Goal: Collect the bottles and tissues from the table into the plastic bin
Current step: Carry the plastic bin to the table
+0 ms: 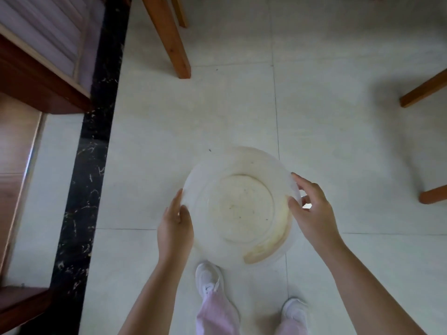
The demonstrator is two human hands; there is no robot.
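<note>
Hands hold the plastic bin [242, 165] by its rim, one on each side: the left hand [175, 228] grips the near-left edge with its thumb hooked over the lip, and the right hand [312, 213] clamps the right edge, thumb inside and fingers curled around the outside. The bin is a round, translucent white tub, seen from above, with nothing in it but yellowish staining along its lower right wall and a few dark specks on the bottom. Below the hands, two white shoes [208, 278] and pale pink trouser legs [215, 315] stand on the light tiled floor [217, 117]. Beyond the hands, a wooden table leg [169, 37] slants down to the floor, and two more wooden legs [423, 89] show far to the right. Left of the left hand runs a black marbled strip [94, 153], with dark wooden furniture [36, 76] past it. No bottles or tissues are in view.
</note>
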